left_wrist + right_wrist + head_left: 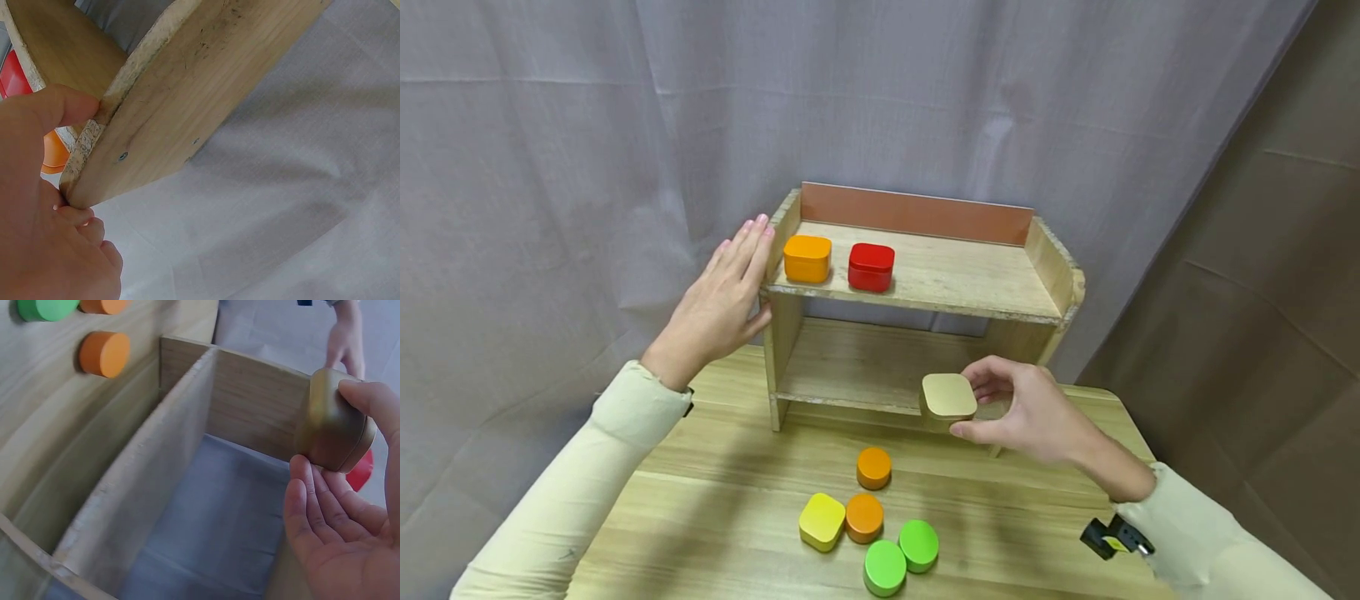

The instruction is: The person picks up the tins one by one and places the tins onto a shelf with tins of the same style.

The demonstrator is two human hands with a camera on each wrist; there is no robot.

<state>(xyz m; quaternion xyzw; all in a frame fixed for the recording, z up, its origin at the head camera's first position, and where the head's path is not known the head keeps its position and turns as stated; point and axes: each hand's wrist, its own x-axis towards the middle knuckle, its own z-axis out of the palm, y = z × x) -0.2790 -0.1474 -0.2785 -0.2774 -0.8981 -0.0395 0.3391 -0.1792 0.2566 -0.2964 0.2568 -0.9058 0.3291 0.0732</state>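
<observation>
My right hand (pixel 1026 408) holds a gold square tin (pixel 949 397) with rounded corners, thumb on one side and fingers on the other. In the head view the tin overlaps the front edge of the lower shelf board. The right wrist view shows the thumb on the gold tin (pixel 334 422) and fingertips under it. My left hand (pixel 722 287) rests with straight fingers along the left side panel of a small wooden shelf (pixel 962 275), thumb at its front edge (pixel 103 119). On the top board stand an orange square tin (pixel 807 260) and a red square tin (pixel 871 268).
On the wooden table (pixel 700 500) before the shelf lie a yellow square tin (pixel 822 522), two round orange tins (pixel 873 468) and two round green tins (pixel 884 568). Grey cloth (pixel 587 125) hangs behind the shelf, with brown cloth (pixel 1247 292) at the right.
</observation>
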